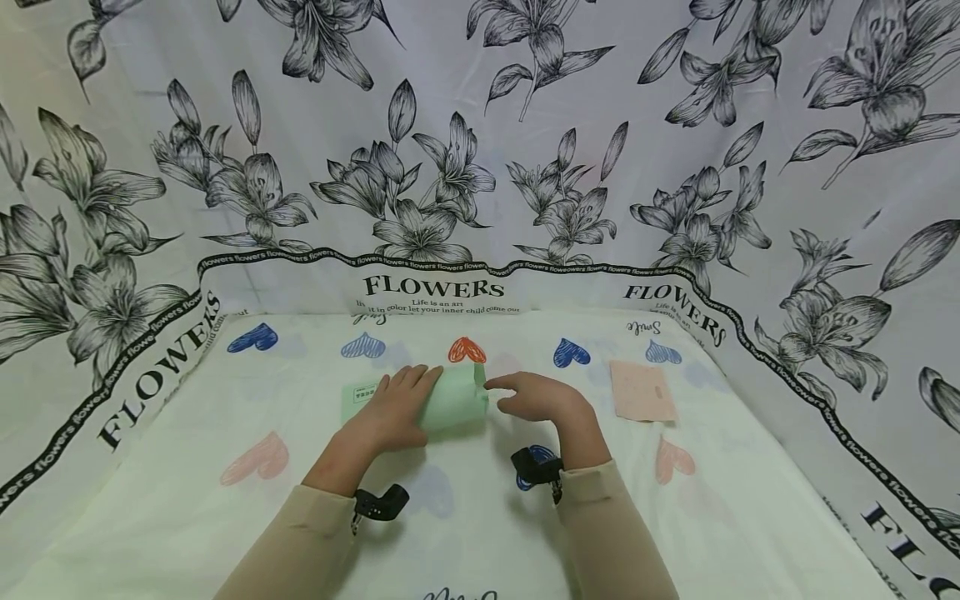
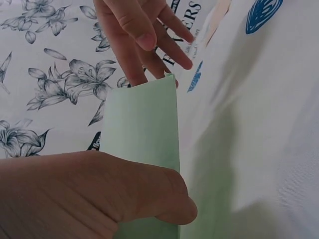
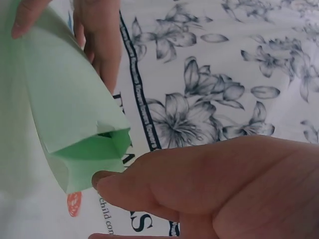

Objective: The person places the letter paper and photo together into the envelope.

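Head: green bag [image 1: 456, 404] under left hand [image 1: 393, 411]; right hand [image 1: 542, 398] perhaps touching.

Cloth [image 1: 498, 229] reads "FLOWERS" (below it, "Life is an art").

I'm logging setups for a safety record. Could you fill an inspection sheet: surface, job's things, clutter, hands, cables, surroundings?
Surface: white cloth printed with coloured hearts.
Job's things: pale green paper packet, its right end open.
Clutter: pink, squarish, paper-like sheet lying flat at right.
Hands: left hand grips the packet; right hand at its open end, contact unclear.
Cables: nothing seen.
Surroundings: white fabric with black line-drawn flowers.
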A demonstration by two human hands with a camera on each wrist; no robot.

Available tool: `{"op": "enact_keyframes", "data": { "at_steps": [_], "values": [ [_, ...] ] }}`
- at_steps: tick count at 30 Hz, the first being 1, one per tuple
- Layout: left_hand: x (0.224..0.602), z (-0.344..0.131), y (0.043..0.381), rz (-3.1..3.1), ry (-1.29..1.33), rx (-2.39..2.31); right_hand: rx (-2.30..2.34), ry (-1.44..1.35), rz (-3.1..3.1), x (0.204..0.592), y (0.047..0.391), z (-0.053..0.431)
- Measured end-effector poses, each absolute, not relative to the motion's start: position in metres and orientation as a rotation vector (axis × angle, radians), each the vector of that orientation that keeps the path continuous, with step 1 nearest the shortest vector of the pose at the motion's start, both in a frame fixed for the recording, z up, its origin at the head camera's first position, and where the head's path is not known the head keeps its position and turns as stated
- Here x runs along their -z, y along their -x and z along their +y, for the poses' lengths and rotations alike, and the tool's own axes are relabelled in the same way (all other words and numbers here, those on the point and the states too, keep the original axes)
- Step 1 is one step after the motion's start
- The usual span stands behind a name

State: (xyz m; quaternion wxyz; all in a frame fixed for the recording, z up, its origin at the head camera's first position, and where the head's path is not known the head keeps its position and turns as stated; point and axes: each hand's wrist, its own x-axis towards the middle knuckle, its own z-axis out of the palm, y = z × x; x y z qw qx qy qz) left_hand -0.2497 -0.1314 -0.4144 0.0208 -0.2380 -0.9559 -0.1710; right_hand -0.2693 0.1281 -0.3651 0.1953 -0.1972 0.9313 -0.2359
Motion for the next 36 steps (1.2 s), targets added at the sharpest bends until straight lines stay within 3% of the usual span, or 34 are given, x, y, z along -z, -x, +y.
{"op": "enact_keyframes", "data": {
  "at_steps": [25,36],
  "values": [
    [0.415,-0.133,0.253,-2.759,0.841,0.551,0.958,0.535,2.532,0.366,0.268,0.131],
    [0.405,-0.126,0.249,-2.670,0.918,0.551,0.944,0.659,2.534,0.368,0.269,0.120]
  ]
}}
